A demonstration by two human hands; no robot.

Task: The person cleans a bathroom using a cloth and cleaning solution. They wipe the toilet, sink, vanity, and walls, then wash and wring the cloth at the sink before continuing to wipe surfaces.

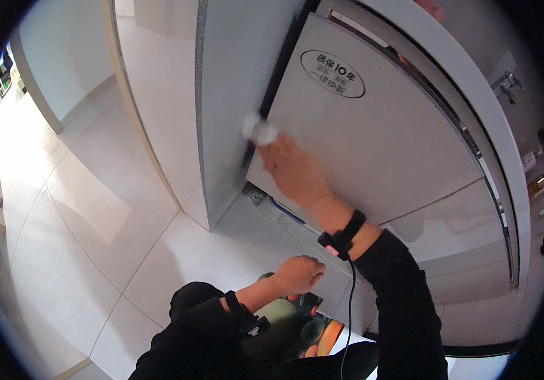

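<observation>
My right hand (pixel 293 171) is stretched out, blurred, at the lower edge of a glossy light cabinet door (pixel 386 137) that bears printed writing in an oval. Its fingers close on a small white thing (pixel 266 133), perhaps a wad of tissue or cloth, too blurred to name. The white thing is by the dark gap between the door and a grey side panel (pixel 238 85). My left hand (pixel 300 274) is curled into a loose fist above the floor, near my lap; its palm side is hidden. Both wrists wear black straps with small devices.
A cable (pixel 349 313) hangs from my right wrist strap. Below the cabinet lies a blue item (pixel 286 210) on the tiled floor (pixel 158 266). A metal tap (pixel 508 88) sits at the upper right. A mat with printed fruit or vegetables (pixel 331 335) is beneath me. A door frame (pixel 134 114) stands left.
</observation>
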